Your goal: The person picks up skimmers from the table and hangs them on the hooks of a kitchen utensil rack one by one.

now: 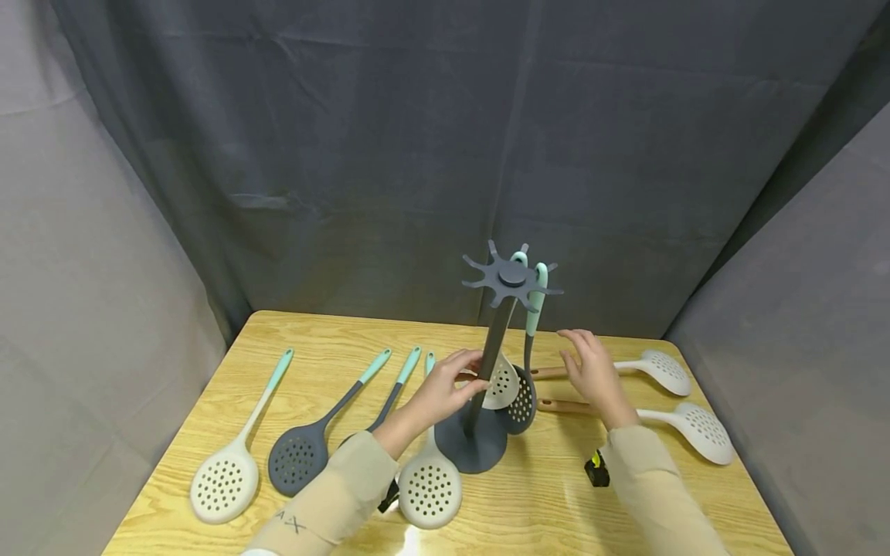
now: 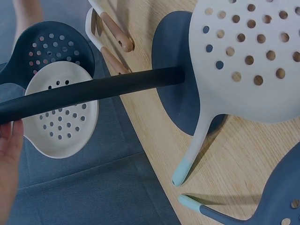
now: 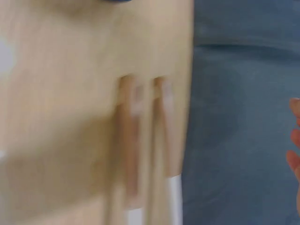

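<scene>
On my head feed, a creased dark grey curtain (image 1: 389, 170) fills the back. I see a paler cloth (image 1: 90, 293) at left and another cloth (image 1: 799, 332) at right. Below, the desk (image 1: 535, 494) shows yellowish wood grain, with glare (image 1: 410, 542) at the picture's bottom.

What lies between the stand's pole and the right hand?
In the head view, a white skimmer and a dark skimmer hang between the pole and the right hand; a wooden handle also shows there.
</scene>
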`<state>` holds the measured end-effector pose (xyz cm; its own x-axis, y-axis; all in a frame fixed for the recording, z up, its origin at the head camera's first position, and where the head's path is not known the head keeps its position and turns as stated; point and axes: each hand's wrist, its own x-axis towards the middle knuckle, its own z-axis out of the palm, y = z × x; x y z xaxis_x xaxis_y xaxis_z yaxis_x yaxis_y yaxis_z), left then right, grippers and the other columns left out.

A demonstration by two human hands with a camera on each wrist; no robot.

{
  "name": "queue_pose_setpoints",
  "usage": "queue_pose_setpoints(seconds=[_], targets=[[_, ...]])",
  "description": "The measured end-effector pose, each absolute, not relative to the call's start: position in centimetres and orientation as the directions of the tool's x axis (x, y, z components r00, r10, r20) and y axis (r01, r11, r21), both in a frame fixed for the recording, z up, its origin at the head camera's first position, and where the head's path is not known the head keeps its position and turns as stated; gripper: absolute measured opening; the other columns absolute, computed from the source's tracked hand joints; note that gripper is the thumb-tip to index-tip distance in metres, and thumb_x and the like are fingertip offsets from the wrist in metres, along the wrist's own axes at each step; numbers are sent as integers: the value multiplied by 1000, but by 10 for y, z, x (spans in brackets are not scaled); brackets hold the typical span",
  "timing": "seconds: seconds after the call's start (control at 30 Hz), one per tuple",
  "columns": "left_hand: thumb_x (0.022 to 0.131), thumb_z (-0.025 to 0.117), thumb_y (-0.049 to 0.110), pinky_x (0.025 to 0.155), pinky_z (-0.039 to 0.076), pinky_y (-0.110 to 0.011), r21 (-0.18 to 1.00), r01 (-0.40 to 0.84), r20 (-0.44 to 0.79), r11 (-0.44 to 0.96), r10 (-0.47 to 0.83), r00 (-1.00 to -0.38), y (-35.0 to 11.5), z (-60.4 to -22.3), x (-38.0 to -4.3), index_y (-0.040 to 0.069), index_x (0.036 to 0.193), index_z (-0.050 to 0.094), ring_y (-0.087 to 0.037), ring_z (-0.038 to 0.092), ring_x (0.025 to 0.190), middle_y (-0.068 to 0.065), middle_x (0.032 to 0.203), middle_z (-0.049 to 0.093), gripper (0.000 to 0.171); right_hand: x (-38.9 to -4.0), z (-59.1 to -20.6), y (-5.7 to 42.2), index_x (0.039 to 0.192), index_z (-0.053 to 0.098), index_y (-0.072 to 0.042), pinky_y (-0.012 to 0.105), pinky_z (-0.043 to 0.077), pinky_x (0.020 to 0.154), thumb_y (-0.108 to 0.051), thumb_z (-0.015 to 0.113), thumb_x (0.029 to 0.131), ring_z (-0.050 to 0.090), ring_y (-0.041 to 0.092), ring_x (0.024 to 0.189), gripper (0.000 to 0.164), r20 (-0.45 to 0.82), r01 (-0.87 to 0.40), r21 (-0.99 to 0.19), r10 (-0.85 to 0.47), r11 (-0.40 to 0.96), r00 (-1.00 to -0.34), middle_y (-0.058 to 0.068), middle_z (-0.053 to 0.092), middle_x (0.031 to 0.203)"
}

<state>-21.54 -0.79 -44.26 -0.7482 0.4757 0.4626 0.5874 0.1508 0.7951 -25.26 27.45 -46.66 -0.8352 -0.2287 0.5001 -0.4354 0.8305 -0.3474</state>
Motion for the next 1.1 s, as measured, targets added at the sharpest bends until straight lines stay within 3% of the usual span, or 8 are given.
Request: queue_pose_setpoints(seconds=[0.27,0.57,0.7,0.87,1.1], targets=[[85,64,5,82,52,-20,796,585,459,155,475,-750,-8,-448,-218,1,120,54,-22,60,96,-12,107,58,37,-249,-510,296,125,49,0,58,40,91,-2,63,84,44,42,111,44,282,-313,-304,-229,900,-932,25,46,121],[84,64,6,82,52,-21,804,574,449,153,475,-756,-8,-450,-219,3,120,55,-20,59,97,-11,108,58,37,-245,-536,308,128,48,-3,56,45,88,-2,63,84,47,43,109,46,112,-232,-302,-207,925,-972,25,45,125],[84,64,8,82,53,-23,803,576,451,153,476,-755,-7,-450,-219,5,121,55,-19,59,97,-10,109,59,38,-241,-544,311,123,52,1,55,47,85,0,66,81,51,43,104,45,119,-251,-277,-226,927,-967,27,48,121],[85,64,8,82,53,-22,801,579,456,152,473,-754,-7,-450,-219,5,121,55,-20,59,97,-10,109,59,38,-236,-553,312,113,58,1,48,52,77,1,67,80,57,37,92,35,169,-293,-265,-255,919,-952,20,56,105],[84,64,6,82,52,-20,795,586,460,159,473,-751,-8,-449,-219,3,121,55,-20,60,97,-11,108,59,38,-233,-561,313,107,61,0,41,54,69,3,66,80,58,30,82,27,189,-317,-263,-274,911,-943,13,57,94]])
